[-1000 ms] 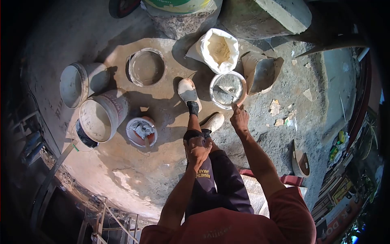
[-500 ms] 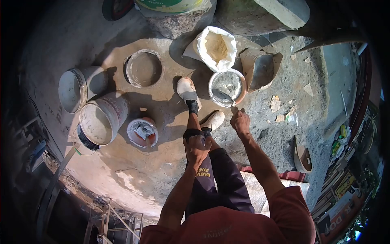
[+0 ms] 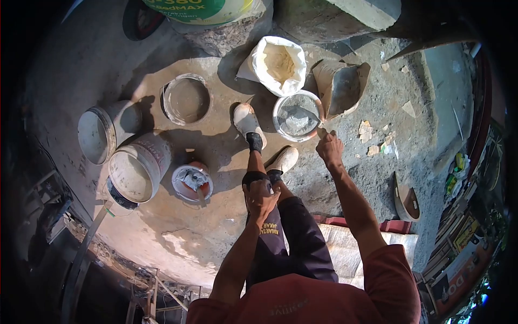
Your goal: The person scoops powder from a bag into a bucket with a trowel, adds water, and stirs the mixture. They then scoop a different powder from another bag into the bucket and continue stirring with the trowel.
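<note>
My right hand is closed round the handle of a trowel. The trowel's blade rests in grey powder inside a round bucket on the ground. My left hand lies on my knee with its fingers draped over it, holding nothing. Just beyond the bucket stands an open white sack of pale powder. Beside it, to the right, is an open brown paper bag with grey material inside.
Two large pails lie tipped at the left. A small bucket holds whitish paste and a tool handle. A round tub stands farther back. Paper scraps and a curved piece lie at the right.
The trowel blade has shifted within the bucket, and my right hand has moved slightly right and up. My left hand stays on my knee. The whole view has tilted a little.
</note>
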### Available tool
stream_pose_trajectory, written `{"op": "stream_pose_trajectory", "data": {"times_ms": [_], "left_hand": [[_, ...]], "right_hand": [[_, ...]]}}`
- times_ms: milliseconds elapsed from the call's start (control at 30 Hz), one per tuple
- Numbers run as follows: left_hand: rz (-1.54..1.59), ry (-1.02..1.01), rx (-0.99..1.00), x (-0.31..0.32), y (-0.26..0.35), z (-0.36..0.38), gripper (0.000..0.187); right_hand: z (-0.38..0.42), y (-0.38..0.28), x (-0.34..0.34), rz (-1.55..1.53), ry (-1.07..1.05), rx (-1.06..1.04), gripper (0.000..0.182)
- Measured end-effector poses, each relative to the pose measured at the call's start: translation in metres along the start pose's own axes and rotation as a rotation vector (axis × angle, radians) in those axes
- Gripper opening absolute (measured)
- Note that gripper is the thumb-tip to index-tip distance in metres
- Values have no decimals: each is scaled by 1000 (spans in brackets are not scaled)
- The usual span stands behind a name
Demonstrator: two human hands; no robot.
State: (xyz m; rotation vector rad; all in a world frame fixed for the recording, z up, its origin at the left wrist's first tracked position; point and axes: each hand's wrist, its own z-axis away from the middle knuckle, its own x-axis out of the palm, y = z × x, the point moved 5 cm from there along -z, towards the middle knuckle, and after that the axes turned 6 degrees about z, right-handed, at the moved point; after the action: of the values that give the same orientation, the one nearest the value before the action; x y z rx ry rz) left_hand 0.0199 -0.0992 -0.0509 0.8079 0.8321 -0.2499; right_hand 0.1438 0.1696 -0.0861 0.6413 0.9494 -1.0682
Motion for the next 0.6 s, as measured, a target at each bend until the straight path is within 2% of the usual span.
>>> {"op": "stream_pose_trajectory", "data": {"times_ms": [133, 200, 333, 400, 467, 533, 600], "left_hand": [[-54, -131, -6, -7, 9, -12, 40], [-40, -204, -40, -9, 11, -17, 37], [-60, -178, -26, -8, 6, -17, 38], [-67, -66, -4, -7, 0, -11, 40], [-74, -73, -11, -9, 0, -12, 40], [-81, -72, -19, -8, -2, -12, 41], [-82, -51, 29, -6, -4, -10, 42]], "right_hand": [[2, 19, 23, -148, 73, 17, 24], [-4, 24, 34, -176, 67, 162, 25], [-19, -7, 39, -203, 53, 69, 22], [-18, -28, 23, -197, 157, 74, 21], [-13, -38, 13, -207, 91, 37, 21], [-12, -39, 22, -155, -22, 63, 34], [-7, -38, 26, -91, -57, 34, 38]]}}
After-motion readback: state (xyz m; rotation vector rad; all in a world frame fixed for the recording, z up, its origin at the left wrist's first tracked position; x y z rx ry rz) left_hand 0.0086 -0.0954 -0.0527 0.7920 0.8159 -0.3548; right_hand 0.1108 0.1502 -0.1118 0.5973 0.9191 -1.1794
